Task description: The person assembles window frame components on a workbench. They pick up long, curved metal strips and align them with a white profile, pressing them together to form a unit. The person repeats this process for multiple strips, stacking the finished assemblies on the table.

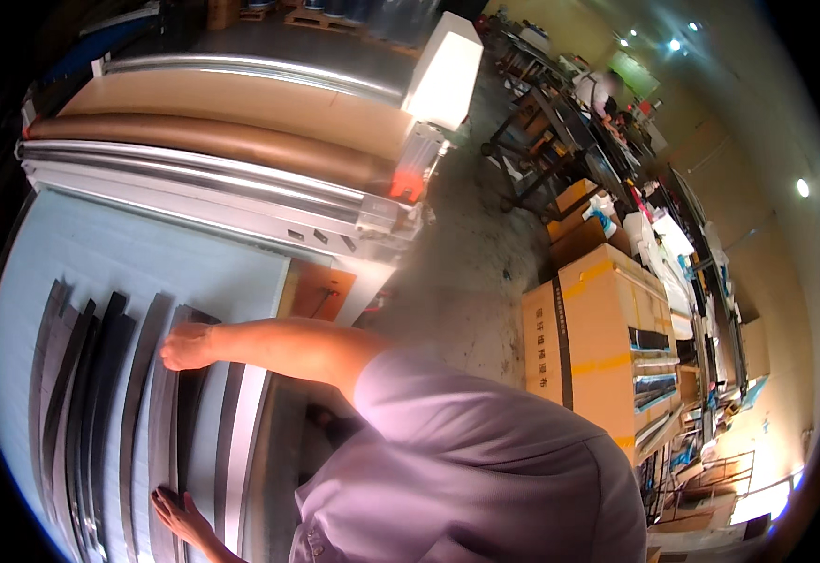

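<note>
Long, narrow grey and black strips (105,375) of flat sheet material lie side by side on the pale blue tabletop (194,230). My right hand (189,346) reaches across from a bent arm. Its fingers are closed at the upper part of a grey strip (161,422), seemingly gripping its edge. Lower down, my left hand (175,514) rests on the same group of strips with its fingers stretched out. A separate dark strip (227,422) lies nearer my body, close to the table's edge.
Beyond the table stands a machine with a brown roll (232,141), metal rollers and a white end housing (445,70). A large cardboard box (584,338) is on the floor to the right. Cluttered workbenches (560,122) run behind it, with another person (596,92) far off.
</note>
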Action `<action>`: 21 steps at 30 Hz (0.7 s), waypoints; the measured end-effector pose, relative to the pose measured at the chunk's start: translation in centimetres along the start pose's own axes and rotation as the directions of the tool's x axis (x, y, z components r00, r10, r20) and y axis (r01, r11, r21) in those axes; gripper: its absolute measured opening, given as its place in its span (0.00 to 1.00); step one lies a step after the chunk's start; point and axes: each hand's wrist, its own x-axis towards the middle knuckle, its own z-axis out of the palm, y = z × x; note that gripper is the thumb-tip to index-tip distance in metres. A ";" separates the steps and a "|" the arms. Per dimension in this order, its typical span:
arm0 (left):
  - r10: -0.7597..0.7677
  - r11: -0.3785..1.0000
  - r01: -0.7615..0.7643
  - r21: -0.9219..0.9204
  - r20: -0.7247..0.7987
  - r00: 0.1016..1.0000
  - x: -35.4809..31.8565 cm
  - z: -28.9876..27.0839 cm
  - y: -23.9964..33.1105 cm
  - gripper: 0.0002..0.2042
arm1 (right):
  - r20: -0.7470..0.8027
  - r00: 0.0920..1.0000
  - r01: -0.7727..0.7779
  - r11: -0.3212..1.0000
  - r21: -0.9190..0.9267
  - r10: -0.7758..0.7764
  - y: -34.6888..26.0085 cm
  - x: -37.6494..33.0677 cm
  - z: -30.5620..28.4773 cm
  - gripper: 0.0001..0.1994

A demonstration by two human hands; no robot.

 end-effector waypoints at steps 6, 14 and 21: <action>0.204 0.977 -0.196 0.088 -0.090 0.975 0.8 2.0 -2.4 0.26 | -0.331 0.942 0.048 0.999 -0.011 -0.049 -0.6 0.3 -2.1 0.08; 0.109 0.992 -0.115 0.047 0.119 0.987 -4.5 -8.5 2.1 0.19 | -0.359 0.933 -0.004 0.999 0.051 0.023 -4.6 -6.4 -4.0 0.08; 0.135 0.979 -0.146 0.144 0.085 0.987 -12.2 -11.9 4.3 0.22 | -0.300 0.951 -0.058 0.997 0.053 0.072 -10.2 -11.4 -1.3 0.08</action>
